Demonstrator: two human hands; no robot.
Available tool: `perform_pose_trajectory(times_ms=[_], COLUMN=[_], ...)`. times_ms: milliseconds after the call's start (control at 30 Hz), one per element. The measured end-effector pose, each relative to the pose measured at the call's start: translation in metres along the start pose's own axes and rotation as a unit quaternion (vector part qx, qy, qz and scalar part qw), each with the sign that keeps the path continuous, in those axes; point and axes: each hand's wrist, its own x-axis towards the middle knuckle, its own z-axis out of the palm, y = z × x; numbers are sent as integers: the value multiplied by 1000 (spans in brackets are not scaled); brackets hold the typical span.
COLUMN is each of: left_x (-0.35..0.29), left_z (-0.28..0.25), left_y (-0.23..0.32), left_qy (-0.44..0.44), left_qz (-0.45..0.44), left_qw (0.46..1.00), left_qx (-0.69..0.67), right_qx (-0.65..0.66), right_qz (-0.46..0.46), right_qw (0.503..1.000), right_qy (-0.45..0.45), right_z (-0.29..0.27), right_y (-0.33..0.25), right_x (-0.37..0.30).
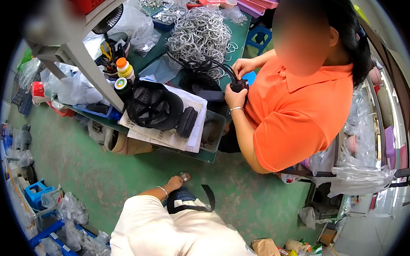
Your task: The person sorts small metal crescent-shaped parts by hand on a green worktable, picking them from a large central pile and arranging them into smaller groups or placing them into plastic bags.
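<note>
My left hand (pixel 174 183), with a bracelet at its wrist, is in front of my body below the table. Its fingers are closed on a small shiny object (pixel 185 176), too small to name. A black strap (pixel 209 198) curves up from my waist beside it. My cream sleeve (pixel 142 216) leads to that arm. My right hand does not show. Across from me, a person in an orange shirt (pixel 299 111) holds a small black device (pixel 239 85) with black cables (pixel 216 64), using both hands.
The green table (pixel 244 34) bears a heap of metal rings (pixel 199 35), a black cap (pixel 152 105), a black case (pixel 186 122), papers (pixel 199 144) and bottles (pixel 125 69). A grey post (pixel 92 71) rises at the left. Blue crates (pixel 60 243) and plastic bags stand lower left.
</note>
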Motion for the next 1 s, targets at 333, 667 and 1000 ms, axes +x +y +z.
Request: perform_pose_trajectory(times_ms=[333, 667, 1000], left_x=[14, 29, 35], left_z=[15, 18, 26], left_y=[-13, -19, -24], left_qy=[-58, -41, -44], left_qz=[-24, -49, -82], left_qw=[998, 998, 995], left_qx=[-2, 23, 36], right_qx=[-7, -2, -10], right_qz=[19, 32, 37], right_qw=[999, 999, 999], right_qy=[25, 37, 34], right_z=[3, 20, 20], right_y=[-7, -10, -13], right_x=[-19, -24, -22])
